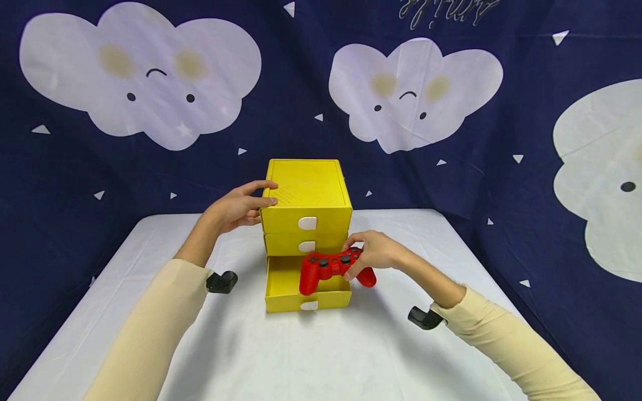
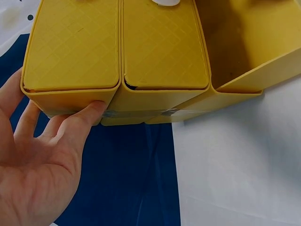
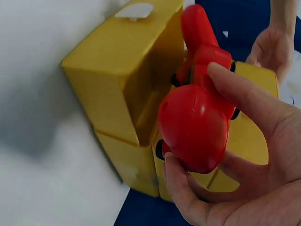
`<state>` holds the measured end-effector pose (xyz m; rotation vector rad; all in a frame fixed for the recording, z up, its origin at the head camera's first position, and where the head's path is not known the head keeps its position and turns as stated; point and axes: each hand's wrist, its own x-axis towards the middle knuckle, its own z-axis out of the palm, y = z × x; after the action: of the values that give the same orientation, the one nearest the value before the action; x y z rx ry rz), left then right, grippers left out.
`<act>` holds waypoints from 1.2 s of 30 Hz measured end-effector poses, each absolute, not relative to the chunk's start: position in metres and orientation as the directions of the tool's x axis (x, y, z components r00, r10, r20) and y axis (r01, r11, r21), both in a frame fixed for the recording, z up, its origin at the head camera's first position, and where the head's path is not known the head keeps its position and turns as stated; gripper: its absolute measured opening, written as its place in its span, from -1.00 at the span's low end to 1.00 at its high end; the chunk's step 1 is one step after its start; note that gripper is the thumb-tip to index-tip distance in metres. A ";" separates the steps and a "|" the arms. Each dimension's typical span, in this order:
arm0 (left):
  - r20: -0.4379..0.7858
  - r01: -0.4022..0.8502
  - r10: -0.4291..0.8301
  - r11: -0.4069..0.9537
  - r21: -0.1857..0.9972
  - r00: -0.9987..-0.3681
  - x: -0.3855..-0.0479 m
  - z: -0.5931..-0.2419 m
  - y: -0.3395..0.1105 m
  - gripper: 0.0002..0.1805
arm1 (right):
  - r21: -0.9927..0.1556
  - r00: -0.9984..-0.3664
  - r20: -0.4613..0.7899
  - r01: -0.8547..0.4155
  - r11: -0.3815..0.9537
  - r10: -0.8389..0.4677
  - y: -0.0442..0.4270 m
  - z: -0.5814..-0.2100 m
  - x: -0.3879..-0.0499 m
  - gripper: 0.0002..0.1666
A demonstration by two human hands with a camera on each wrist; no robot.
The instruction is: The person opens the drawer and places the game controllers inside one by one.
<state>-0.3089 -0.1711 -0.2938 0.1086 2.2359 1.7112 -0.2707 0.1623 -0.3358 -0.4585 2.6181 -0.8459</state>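
My right hand grips a red game controller by its right end, thumb on one side and fingers on the other. The controller is in front of the yellow drawer unit, over the pulled-out bottom drawer. In the right wrist view, the controller appears end-on beside that drawer. My left hand rests on the unit's upper left edge, two fingertips lying on its top. The left wrist view shows the thumb of the left hand against the unit's side. Both upper drawers are closed.
White tabs mark the drawer fronts. Under the unit is a table with a white cloth. Behind it hangs a dark blue backdrop with clouds and triangles. A black wrist device sits by the right cuff.
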 end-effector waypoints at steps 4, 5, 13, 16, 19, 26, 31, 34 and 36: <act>-0.205 -0.132 0.251 0.280 0.951 -0.946 -0.309 -0.294 -0.171 -0.36 | -0.605 -0.894 -0.189 -0.220 0.765 -0.407 0.149 -0.340 -0.270 -0.36; -0.204 -0.131 0.252 0.277 0.952 -0.946 -0.309 -0.294 -0.171 -0.36 | -0.605 -0.896 -0.178 -0.226 0.764 -0.406 0.147 -0.341 -0.270 -0.36; -0.200 -0.129 0.260 0.265 0.955 -0.945 -0.308 -0.293 -0.172 -0.38 | -0.601 -0.906 -0.092 -0.281 0.748 -0.414 0.129 -0.353 -0.268 -0.36; -0.199 -0.128 0.263 0.264 0.956 -0.944 -0.308 -0.293 -0.172 -0.38 | -0.598 -0.909 -0.068 -0.292 0.746 -0.411 0.125 -0.358 -0.268 -0.35; -0.199 -0.128 0.265 0.263 0.956 -0.944 -0.308 -0.293 -0.173 -0.38 | -0.592 -0.914 -0.047 -0.299 0.748 -0.402 0.122 -0.362 -0.268 -0.35; -0.203 -0.132 0.263 0.264 0.955 -0.943 -0.308 -0.292 -0.173 -0.37 | -0.573 -0.921 -0.032 -0.301 0.762 -0.387 0.119 -0.371 -0.268 -0.35; -0.204 -0.132 0.262 0.267 0.955 -0.943 -0.308 -0.292 -0.173 -0.37 | -0.559 -0.922 -0.004 -0.319 0.766 -0.388 0.117 -0.375 -0.268 -0.34; -0.204 -0.132 0.266 0.264 0.956 -0.942 -0.308 -0.293 -0.174 -0.37 | -0.548 -0.918 0.013 -0.338 0.765 -0.396 0.115 -0.377 -0.267 -0.33; -0.202 -0.130 0.270 0.262 0.956 -0.942 -0.308 -0.293 -0.174 -0.37 | -0.537 -0.917 0.021 -0.346 0.769 -0.398 0.115 -0.378 -0.266 -0.32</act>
<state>-0.3079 -0.1738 -0.2929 0.1281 2.2145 1.7257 -0.2659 0.1146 -0.3779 -0.6044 2.8653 -0.8418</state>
